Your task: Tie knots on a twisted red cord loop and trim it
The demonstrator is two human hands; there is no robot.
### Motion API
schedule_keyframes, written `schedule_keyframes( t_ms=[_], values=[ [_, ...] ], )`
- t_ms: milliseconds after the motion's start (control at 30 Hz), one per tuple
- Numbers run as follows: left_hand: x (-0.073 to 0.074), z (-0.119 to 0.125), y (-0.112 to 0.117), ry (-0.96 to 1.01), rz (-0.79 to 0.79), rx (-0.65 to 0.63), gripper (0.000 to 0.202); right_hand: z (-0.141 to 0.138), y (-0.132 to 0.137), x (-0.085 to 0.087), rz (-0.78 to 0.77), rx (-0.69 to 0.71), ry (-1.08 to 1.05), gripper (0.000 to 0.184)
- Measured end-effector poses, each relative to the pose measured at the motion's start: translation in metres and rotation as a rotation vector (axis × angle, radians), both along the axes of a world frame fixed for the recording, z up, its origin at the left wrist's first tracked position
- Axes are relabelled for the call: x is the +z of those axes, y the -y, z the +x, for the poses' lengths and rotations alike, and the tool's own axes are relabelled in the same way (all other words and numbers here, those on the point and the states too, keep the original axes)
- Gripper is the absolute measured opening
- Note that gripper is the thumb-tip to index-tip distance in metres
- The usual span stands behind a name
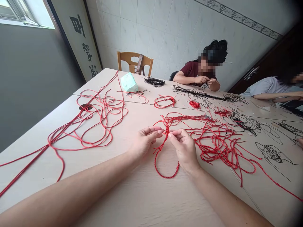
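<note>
Between my two hands, above the table, is a twisted red cord [167,176] with a knotted, braided section upright between the fingertips. Its lower part hangs as a round loop, and short ends stick out at the left of the knot. My left hand [147,138] pinches the knotted part from the left, thumb and forefinger together. From the right, my right hand [184,145] pinches the same part with thumb and forefinger. The exact spot under the fingertips is partly hidden. Just right of my right hand lies a tangled pile of red cords [220,142].
Loose red cord [104,126] spreads over the table's left side. Farther back are a pale green tissue pack [129,82], black cord bundles [154,82], a coiled red cord [165,101] and a wooden chair [134,60]. A person [189,74] handles thin cord across the table; another sits at right.
</note>
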State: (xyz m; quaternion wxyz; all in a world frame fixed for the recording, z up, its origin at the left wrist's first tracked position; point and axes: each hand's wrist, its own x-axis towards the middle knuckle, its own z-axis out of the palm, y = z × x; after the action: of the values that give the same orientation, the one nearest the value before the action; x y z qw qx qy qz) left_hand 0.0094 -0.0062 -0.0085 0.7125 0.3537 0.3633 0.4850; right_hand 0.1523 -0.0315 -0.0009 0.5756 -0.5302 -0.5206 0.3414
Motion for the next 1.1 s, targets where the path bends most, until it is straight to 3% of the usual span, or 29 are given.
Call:
schedule_keyframes(
  t_ms=[167,400,533,800,1100],
  values=[
    [0.0021,0.0024,0.0045,0.007,-0.032,-0.084,0.032,-0.0006,0.0004,0.0026,-0.062,-0.024,-0.19,0.021],
    [0.0006,0.0017,0.0038,-0.038,0.011,-0.084,0.03,-0.0037,0.0035,0.0016,-0.097,0.026,-0.192,0.019],
    [-0.0009,0.002,0.0026,-0.084,0.059,-0.089,0.03,-0.0035,0.004,0.0006,-0.066,0.028,-0.139,0.018],
    [0.0008,0.0018,0.007,-0.539,0.436,0.021,0.028,-0.0052,0.0067,0.0008,0.068,-0.043,0.168,0.012],
    [0.0066,0.0023,0.0055,-0.322,0.304,-0.023,0.025,-0.0042,0.0064,-0.004,0.179,-0.069,0.386,0.006]
  ],
)
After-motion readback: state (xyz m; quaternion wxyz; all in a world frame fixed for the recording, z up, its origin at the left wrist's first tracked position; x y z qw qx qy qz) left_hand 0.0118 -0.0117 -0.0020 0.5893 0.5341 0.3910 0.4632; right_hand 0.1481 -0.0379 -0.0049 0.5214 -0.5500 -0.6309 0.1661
